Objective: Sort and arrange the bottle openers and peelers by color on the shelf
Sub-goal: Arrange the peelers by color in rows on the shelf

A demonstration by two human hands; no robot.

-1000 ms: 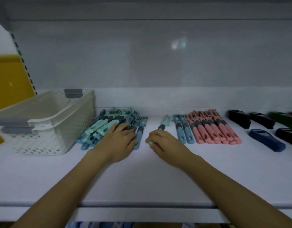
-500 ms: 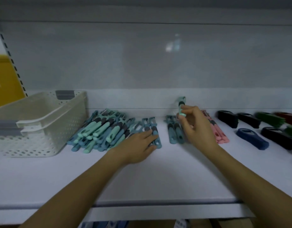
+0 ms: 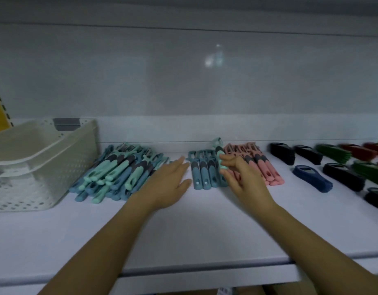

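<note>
Item: mint peeler [image 3: 218, 150], pinched in our right hand [image 3: 243, 182] by the blue row [image 3: 203, 173].
Our left hand [image 3: 166, 184] lies straight-fingered over the white shelf [image 3: 184, 231]; mixed pile [image 3: 120, 173] and basket [image 3: 43, 167] at nine o'clock, pink row [image 3: 266, 167] and openers [image 3: 311, 177] at three.

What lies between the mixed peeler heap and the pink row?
Head view: the left hand, a row of blue peelers, then the mint peeler the right hand pinches.

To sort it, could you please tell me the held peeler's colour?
The peeler is mint green with grey; head view.
</note>
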